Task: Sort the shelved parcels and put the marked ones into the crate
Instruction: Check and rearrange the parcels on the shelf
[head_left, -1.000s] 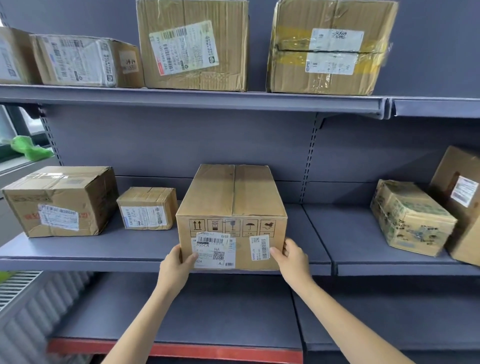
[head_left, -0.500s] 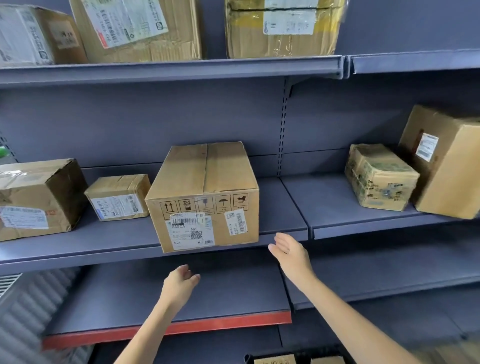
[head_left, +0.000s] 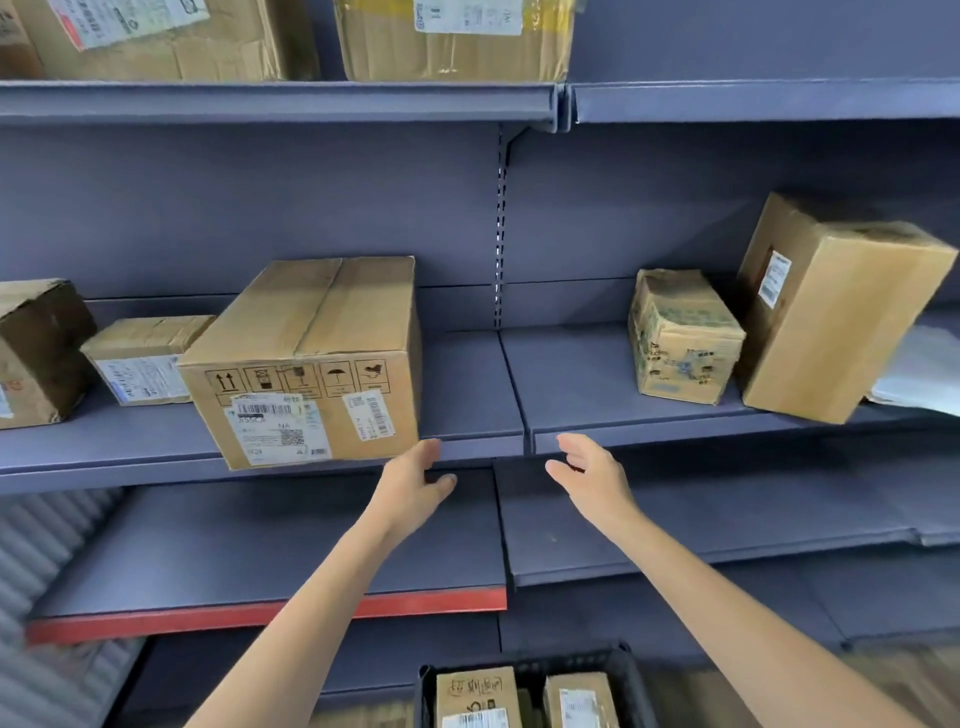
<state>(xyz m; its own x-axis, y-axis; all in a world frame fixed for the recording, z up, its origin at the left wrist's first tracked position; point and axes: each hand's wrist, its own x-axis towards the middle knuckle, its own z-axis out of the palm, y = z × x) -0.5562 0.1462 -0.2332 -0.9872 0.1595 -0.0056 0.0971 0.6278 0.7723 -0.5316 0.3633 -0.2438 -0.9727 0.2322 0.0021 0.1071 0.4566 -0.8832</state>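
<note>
A large cardboard box (head_left: 311, 358) with handling symbols and two white labels stands on the middle shelf (head_left: 467, 415), its front at the shelf's edge. My left hand (head_left: 410, 480) hovers just below and right of that box, fingers apart, holding nothing. My right hand (head_left: 589, 475) is open too, in front of the shelf edge further right. A small printed box (head_left: 680, 338) and a tall tilted box (head_left: 831, 306) sit on the right of the same shelf. At the bottom, a black crate (head_left: 618, 667) holds two labelled parcels (head_left: 478, 696).
A small labelled box (head_left: 143, 364) and a darker box (head_left: 36, 348) sit left on the middle shelf. More boxes (head_left: 452, 36) fill the top shelf. A white bag (head_left: 924, 374) lies at the far right. The lower shelf (head_left: 260, 545) has a red front edge.
Both hands have let go of the large box and shifted right along the shelf front. My view has swung right and down, bringing the crate into sight.
</note>
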